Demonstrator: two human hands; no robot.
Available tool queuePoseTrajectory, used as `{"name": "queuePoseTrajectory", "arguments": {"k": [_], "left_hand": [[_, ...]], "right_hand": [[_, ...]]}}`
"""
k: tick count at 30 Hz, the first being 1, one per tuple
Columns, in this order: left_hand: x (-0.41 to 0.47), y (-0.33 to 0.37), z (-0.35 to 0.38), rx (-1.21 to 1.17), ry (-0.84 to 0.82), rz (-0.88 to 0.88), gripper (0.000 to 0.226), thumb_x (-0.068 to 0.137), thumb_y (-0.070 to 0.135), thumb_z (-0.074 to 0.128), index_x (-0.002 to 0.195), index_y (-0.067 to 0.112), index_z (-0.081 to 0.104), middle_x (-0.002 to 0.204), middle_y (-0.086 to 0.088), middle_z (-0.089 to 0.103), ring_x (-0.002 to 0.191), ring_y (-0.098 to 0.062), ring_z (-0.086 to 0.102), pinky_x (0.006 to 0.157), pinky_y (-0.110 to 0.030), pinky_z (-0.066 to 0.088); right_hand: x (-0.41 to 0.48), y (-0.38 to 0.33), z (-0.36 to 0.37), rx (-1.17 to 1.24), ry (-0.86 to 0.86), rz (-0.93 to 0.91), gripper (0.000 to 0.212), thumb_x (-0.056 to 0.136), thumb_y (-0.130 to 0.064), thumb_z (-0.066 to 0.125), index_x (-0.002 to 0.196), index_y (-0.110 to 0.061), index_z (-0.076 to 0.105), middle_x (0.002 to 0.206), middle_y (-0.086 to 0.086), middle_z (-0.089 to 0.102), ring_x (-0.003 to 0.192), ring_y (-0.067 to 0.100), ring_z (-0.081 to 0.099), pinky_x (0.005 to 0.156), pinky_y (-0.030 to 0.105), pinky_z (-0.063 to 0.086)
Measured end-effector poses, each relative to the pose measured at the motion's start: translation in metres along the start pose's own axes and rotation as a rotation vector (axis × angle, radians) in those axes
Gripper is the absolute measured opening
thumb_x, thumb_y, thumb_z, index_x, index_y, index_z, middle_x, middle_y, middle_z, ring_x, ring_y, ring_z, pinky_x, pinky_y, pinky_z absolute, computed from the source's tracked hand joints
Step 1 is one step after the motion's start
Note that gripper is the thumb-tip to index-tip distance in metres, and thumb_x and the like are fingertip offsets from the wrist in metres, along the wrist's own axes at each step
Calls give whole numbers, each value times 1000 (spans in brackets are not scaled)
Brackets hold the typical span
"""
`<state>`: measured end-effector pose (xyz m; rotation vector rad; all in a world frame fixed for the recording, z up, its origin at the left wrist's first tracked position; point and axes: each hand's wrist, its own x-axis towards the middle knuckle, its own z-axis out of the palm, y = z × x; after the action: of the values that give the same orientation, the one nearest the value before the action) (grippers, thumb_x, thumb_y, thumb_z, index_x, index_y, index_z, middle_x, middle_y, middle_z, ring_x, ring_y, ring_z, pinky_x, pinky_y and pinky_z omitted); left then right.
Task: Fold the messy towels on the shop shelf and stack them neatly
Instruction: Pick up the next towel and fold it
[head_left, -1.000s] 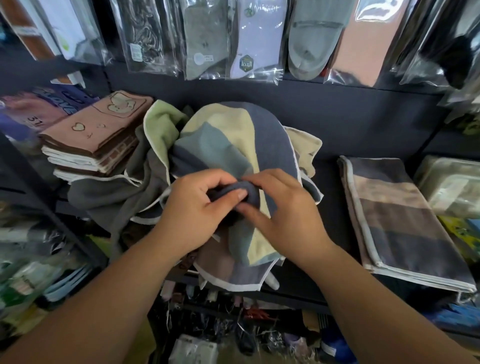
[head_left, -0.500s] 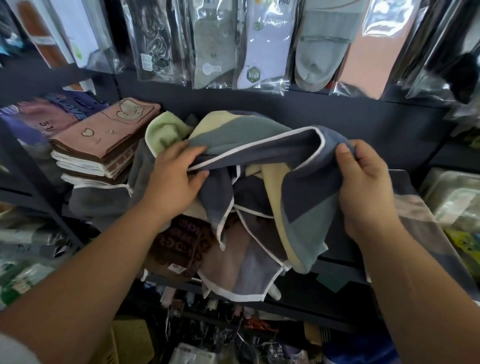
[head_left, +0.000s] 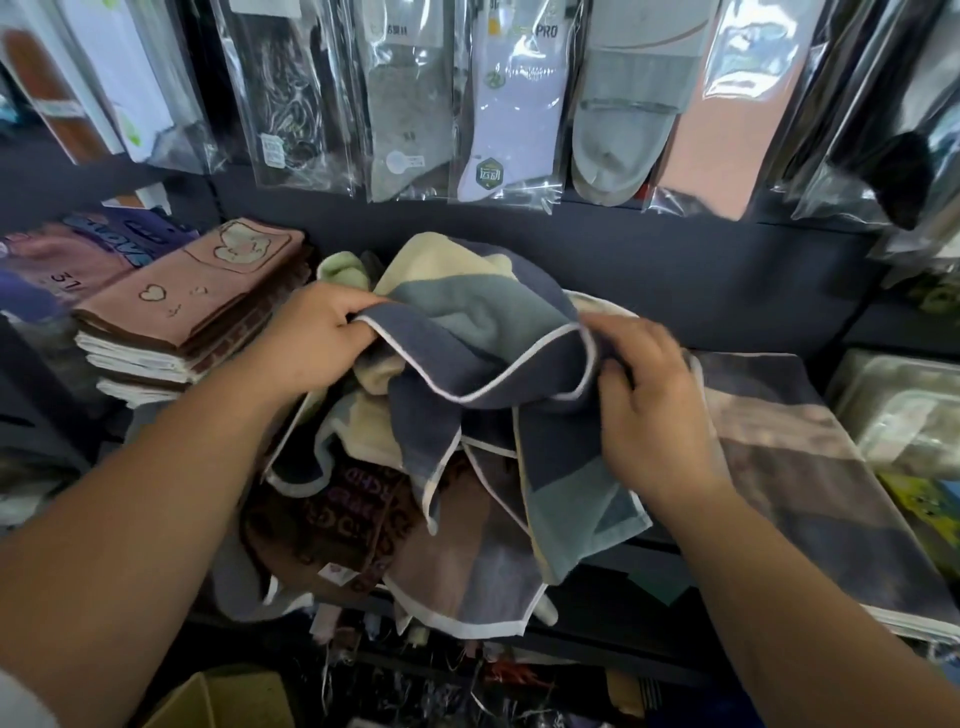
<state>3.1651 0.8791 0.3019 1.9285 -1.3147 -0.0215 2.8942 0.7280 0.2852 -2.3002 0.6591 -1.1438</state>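
Observation:
A blue, teal and cream striped towel (head_left: 467, 332) with white edging hangs crumpled between my hands above the shelf. My left hand (head_left: 311, 338) grips its edge on the left. My right hand (head_left: 649, 395) pinches the white-trimmed edge on the right. Under it lies a messy heap of towels: a brown lettered towel (head_left: 337, 519), a mauve and grey towel (head_left: 467, 571), and a light green towel (head_left: 343, 267) at the back. One folded striped towel (head_left: 810, 483) lies flat on the shelf at the right.
A neat stack of pink and brown folded towels (head_left: 192, 317) sits at the left. Bagged socks (head_left: 498, 104) hang on the dark back wall (head_left: 701, 280) above. Wrapped goods (head_left: 904, 410) fill the far right. Loose items crowd the lower shelf (head_left: 415, 686).
My hands first bunched the striped towel at the centre, then pulled apart along its edge. Now the right hand has come back in toward the left, and the edge sags between them.

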Motion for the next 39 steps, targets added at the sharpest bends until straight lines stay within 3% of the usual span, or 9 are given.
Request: {"name": "queuePoseTrajectory", "arguments": {"k": [6,10,12,17,23,26,29,35,39], "left_hand": [[18,-1,-21,36,-87,-74,27,97,23,64,83,3,74,74,2,64,69,-3,50,68,-29,44],[0,-8,-15,18,-84,-65,14,89,14,73,101,18,79,87,12,72,80,7,63,72,-11,49],[-14,-21,-9,36,-92,-61,45,78,14,85,120,19,72,112,9,73,105,1,66,93,-21,51],[-46,-52,4,147,118,-58,73,69,27,84,137,16,59,146,-1,47,138,-15,42,114,-21,29],[-79,-66,18,145,460,-261,76,73,7,84,141,13,50,156,-16,29,142,-29,35,117,-33,31],[-82,-73,16,96,560,-453,44,74,28,81,111,11,62,114,-13,62,105,-31,60,90,-40,52],[-81,-69,12,-9,517,-622,39,78,38,63,76,0,57,71,-21,57,68,-36,56,62,-36,41],[-64,-20,-30,-404,771,-378,11,96,28,55,88,32,60,90,1,62,82,-11,56,79,-36,50],[-60,40,-43,-369,554,-156,10,99,24,53,92,31,57,84,10,59,75,-2,54,71,-24,46]], "right_hand": [[-15,-2,37,-364,-611,81,95,74,-89,41,156,-46,19,169,-4,-5,155,26,-4,124,46,13],[-5,10,44,-399,-440,24,72,85,-38,73,148,-40,39,160,4,26,145,36,25,116,47,34],[4,21,41,-281,-306,2,59,79,-8,70,133,-28,61,134,6,54,121,35,50,102,44,46],[31,39,6,-222,39,-14,47,68,9,64,107,-14,76,104,11,65,94,28,62,88,22,43],[42,32,-12,-312,-82,54,46,75,-30,52,116,-22,71,115,13,61,107,38,59,98,43,48],[20,6,8,-299,-297,48,65,77,-54,42,139,-36,46,147,3,44,136,35,39,110,59,36],[2,-4,33,-547,-475,-97,78,82,-81,24,153,-54,9,169,-8,2,155,32,-4,116,70,4],[-14,10,63,-720,-622,-125,83,79,-91,8,153,-56,-6,168,-14,-8,149,35,-29,113,74,-8],[-8,5,61,-672,-656,-68,81,78,-90,8,152,-59,2,168,-17,-8,149,31,-31,115,72,-10]]}}
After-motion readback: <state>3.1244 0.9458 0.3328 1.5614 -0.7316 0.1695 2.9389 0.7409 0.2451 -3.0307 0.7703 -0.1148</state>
